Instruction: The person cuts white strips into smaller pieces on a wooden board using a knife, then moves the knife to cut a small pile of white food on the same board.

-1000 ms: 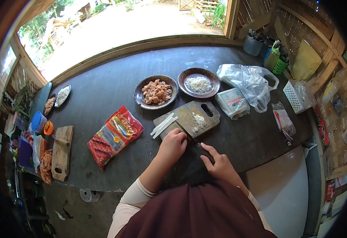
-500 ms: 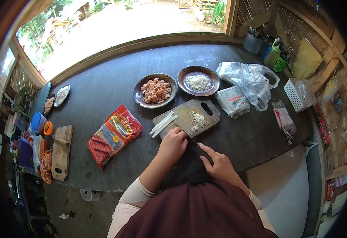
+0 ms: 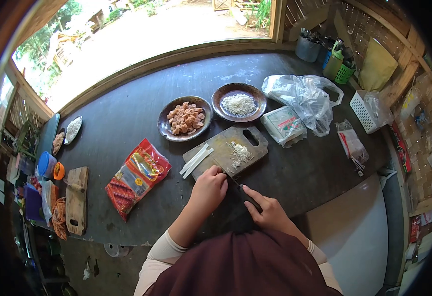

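Observation:
My right hand (image 3: 266, 208) grips a knife (image 3: 241, 187) by its dark handle, the blade pointing up and left at the cutting board's near edge. Beside the blade, my left hand (image 3: 210, 187) is closed at that edge with fingers curled; whatever is under them is hidden. On the wooden cutting board (image 3: 218, 149) lie long white strips (image 3: 196, 161) at the left and a pile of finely cut white pieces (image 3: 240, 154) at the right. Behind the board stand a brown plate of pinkish sliced pieces (image 3: 186, 119) and a brown plate of white shreds (image 3: 239, 104).
A red food packet (image 3: 138, 176) lies left of the board. Rightward are a white paper-wrapped pack (image 3: 285, 126), a clear plastic bag (image 3: 304, 98) and a white basket (image 3: 365, 112). A second wooden board (image 3: 77, 202) and an orange cup (image 3: 59, 170) are far left.
The view has shifted slightly, so the table's things sit a little further left. Both hands stay at the board's near edge, the right still on the knife.

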`<state>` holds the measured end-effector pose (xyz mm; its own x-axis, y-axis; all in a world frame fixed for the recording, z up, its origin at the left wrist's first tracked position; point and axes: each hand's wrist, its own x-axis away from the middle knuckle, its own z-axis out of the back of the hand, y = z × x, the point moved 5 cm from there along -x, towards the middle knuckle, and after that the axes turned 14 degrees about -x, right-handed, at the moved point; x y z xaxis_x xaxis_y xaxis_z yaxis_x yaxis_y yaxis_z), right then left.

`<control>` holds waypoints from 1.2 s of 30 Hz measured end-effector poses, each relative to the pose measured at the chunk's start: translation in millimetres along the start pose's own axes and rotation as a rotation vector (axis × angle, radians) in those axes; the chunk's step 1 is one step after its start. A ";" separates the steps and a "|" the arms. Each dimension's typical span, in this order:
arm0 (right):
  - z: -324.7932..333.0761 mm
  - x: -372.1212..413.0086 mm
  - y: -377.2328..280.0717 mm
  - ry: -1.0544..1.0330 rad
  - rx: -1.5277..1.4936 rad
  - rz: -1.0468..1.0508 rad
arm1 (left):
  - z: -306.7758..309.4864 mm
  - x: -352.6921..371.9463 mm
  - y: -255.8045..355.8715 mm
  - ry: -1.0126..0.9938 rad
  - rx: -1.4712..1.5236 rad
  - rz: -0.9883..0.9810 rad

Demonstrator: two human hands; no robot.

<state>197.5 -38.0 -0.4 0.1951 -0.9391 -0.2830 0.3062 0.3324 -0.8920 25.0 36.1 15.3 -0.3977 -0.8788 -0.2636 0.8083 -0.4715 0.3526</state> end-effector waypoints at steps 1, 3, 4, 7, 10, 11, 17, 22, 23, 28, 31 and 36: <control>1.0 -0.2 0.9 0.009 0.004 -0.003 | 0.0 -0.1 1.0 -0.003 0.003 -0.009; 0.4 0.2 1.7 -0.006 0.010 0.014 | 2.0 0.2 1.5 0.011 -0.007 0.000; 1.3 0.4 2.3 0.003 0.012 0.008 | 3.2 -0.2 2.6 0.005 -0.005 -0.008; 2.3 2.2 4.0 -0.006 0.018 -0.008 | 5.8 -0.8 3.9 -0.015 0.000 0.000; 2.7 3.7 5.4 -0.016 0.030 -0.010 | 6.3 -1.3 3.8 -0.023 0.006 0.000; 2.6 4.3 4.6 -0.026 0.051 -0.009 | 6.7 -1.5 3.7 -0.026 0.038 0.008; 4.0 6.5 -0.7 -0.062 0.105 -0.034 | 9.2 -2.6 3.6 -0.037 0.092 0.003; 2.2 7.0 -0.6 -0.080 0.095 -0.056 | 8.0 -3.3 2.8 -0.025 0.100 -0.005; 2.3 6.3 -1.9 -0.096 0.104 -0.070 | 7.9 -3.3 2.7 -0.041 0.101 0.007; 0.9 4.7 -5.0 -0.133 0.079 -0.083 | 8.3 -3.9 2.4 -0.035 0.093 -0.001; 1.1 3.8 -5.8 -0.137 0.038 -0.090 | 9.4 -4.3 3.1 -0.050 0.098 0.011; -1.5 -5.0 4.2 -0.144 0.027 -0.071 | 10.2 -6.4 4.6 -0.071 0.093 0.016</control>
<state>196.5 -32.1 -3.2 0.3027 -0.9388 -0.1647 0.3489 0.2699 -0.8975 26.9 38.8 27.9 -0.4172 -0.8878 -0.1941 0.7726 -0.4590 0.4387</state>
